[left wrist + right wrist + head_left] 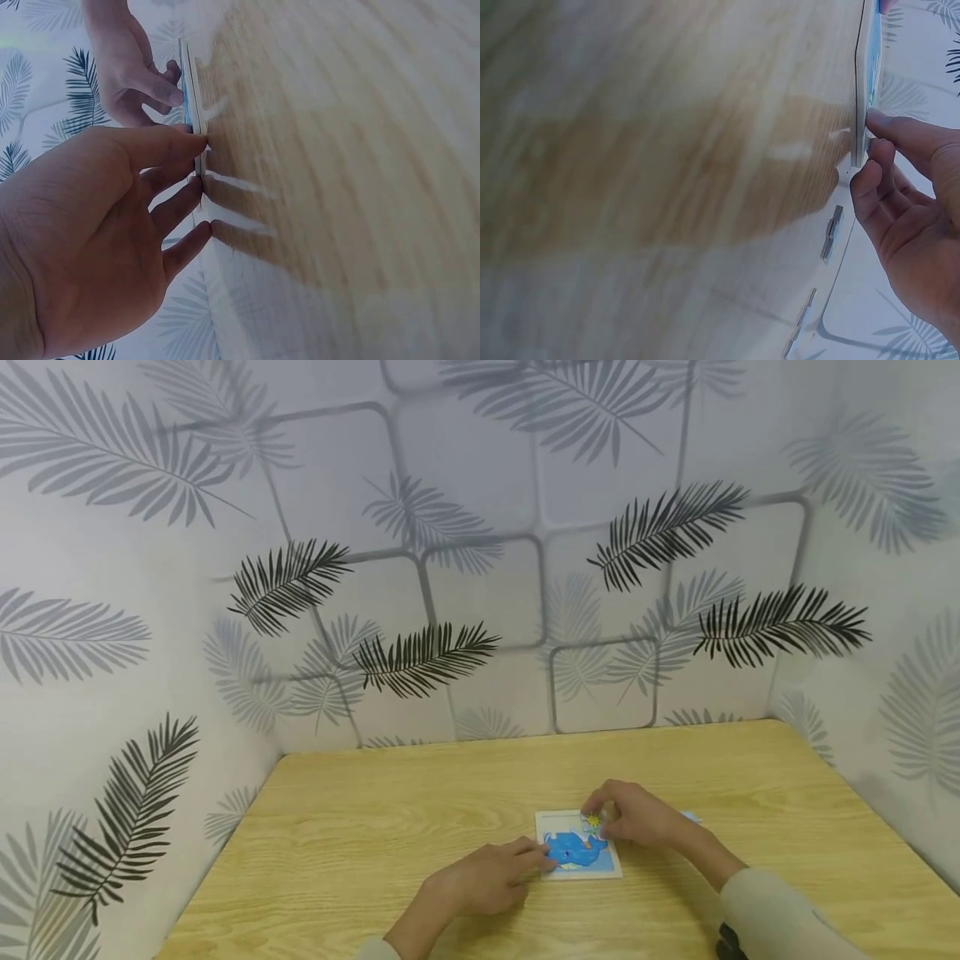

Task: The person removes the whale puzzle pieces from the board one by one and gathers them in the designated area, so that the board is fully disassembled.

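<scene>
A square puzzle board (615, 870) with a blue whale picture (573, 850) lies flat on the wooden table. My left hand (491, 877) rests against its left edge, the fingers loosely extended; the left wrist view shows those fingertips (196, 184) at the thin board edge. At the top right corner, my right hand (637, 814) has its thumb and index finger around a piece with a yellow sun (593, 820). The right wrist view shows the right thumb (900, 131) on the board's face and the other fingers bent beside its edge.
Behind my right hand a light blue piece (691, 817) lies on the table (375, 810). In the right wrist view two flat pieces (832, 232) lie apart from the board. A dark object (729, 942) shows by my right sleeve. Leaf-patterned walls surround the table's far side.
</scene>
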A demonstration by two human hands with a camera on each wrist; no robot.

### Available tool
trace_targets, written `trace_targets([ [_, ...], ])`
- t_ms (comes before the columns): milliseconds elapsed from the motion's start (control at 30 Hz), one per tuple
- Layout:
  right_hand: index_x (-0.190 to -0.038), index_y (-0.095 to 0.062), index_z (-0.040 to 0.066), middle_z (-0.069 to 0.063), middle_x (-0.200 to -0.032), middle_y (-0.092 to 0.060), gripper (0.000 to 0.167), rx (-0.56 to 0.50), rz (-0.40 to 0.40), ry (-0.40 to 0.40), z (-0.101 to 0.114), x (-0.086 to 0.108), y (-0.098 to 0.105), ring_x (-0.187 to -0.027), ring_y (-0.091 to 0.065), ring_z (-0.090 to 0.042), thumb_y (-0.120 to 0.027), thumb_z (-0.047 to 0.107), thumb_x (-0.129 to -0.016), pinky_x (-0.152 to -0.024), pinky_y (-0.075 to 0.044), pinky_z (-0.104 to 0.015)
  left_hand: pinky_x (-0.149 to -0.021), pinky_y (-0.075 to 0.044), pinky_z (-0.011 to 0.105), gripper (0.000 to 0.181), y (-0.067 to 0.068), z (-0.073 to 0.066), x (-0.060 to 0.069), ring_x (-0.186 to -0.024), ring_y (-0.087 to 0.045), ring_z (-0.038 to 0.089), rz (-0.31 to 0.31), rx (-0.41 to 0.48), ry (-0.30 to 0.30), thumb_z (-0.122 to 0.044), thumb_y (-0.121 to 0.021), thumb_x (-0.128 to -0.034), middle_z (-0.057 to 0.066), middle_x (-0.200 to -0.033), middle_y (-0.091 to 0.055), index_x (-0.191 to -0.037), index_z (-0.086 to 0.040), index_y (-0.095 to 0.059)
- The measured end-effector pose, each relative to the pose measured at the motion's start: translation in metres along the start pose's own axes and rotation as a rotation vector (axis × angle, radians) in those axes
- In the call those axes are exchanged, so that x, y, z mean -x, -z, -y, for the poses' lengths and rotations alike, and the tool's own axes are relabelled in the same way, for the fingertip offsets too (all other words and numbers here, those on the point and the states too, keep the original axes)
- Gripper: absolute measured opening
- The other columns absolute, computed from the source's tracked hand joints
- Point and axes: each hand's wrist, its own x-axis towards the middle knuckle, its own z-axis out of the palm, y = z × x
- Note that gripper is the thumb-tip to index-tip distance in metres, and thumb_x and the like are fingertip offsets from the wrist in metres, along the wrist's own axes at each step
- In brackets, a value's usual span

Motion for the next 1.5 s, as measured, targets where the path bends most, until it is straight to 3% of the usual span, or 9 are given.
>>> trace_targets([
  [200,-0.117,-0.068,0.006,-0.01,-0.114,-0.063,0.031,-0.03,0.015,-0.019,0.002,-0.005,0.0,-0.087,-0.06,-0.015,-0.077,0.0,-0.089,-0.078,-0.053,-0.029,-0.111,-0.048,0.034,0.051,0.001,0.0,0.0,-0.137,-0.055,0.019,-0.009,-0.006,0.008,-0.013,-0.06,-0.1051,-0.008,-0.159,-0.044,-0.152,-0.031,-0.052],
  [467,-0.116,-0.069,0.008,-0.009,-0.106,-0.06,0.03,0.018,0.009,0.053,0.001,-0.007,-0.003,-0.075,-0.048,-0.011,-0.074,-0.004,-0.089,-0.066,-0.046,-0.024,-0.114,-0.045,0.036,0.051,-0.001,0.001,0.0,-0.143,-0.049,0.021,0.004,0.003,0.007,-0.013,-0.058,-0.1064,-0.007,-0.16,-0.044,-0.154,-0.03,-0.05],
  [867,-0.114,-0.079,0.012,-0.001,-0.105,-0.066,0.024,0.183,-0.046,0.024,0.002,-0.004,0.001,-0.081,-0.053,-0.01,-0.078,0.006,-0.091,-0.072,-0.05,-0.027,-0.113,-0.046,0.033,0.05,0.002,-0.002,-0.001,-0.143,-0.049,0.017,0.003,-0.019,0.003,-0.014,-0.059,-0.1052,-0.006,-0.159,-0.045,-0.153,-0.029,-0.052],
  [967,-0.115,-0.079,0.012,0.0,-0.107,-0.068,0.023,0.178,-0.07,0.011,0.003,-0.002,0.004,-0.081,-0.055,-0.009,-0.078,0.008,-0.092,-0.072,-0.051,-0.027,-0.113,-0.046,0.032,0.05,0.003,-0.002,-0.001,-0.143,-0.049,0.016,-0.001,-0.029,0.002,-0.014,-0.06,-0.105,-0.006,-0.158,-0.046,-0.152,-0.029,-0.052],
  [1200,-0.111,-0.079,0.009,-0.005,-0.107,-0.073,0.018,0.11,-0.131,0.051,-0.009,0.014,0.024,-0.06,-0.043,-0.003,-0.078,0.009,-0.093,-0.054,-0.043,-0.024,-0.114,-0.044,0.033,0.051,0.002,-0.003,0.0,-0.145,-0.046,0.016,0.0,-0.041,-0.003,-0.014,-0.059,-0.1055,-0.007,-0.16,-0.044,-0.153,-0.03,-0.051],
  [1500,-0.107,-0.08,0.011,-0.006,-0.109,-0.074,0.015,0.147,-0.2,-0.035,-0.036,0.048,0.057,-0.057,-0.04,-0.003,-0.079,0.011,-0.092,-0.051,-0.041,-0.024,-0.118,-0.041,0.035,0.051,0.001,-0.001,0.001,-0.15,-0.039,0.018,0.01,-0.05,-0.027,-0.014,-0.056,-0.1075,-0.005,-0.163,-0.041,-0.156,-0.027,-0.048],
])
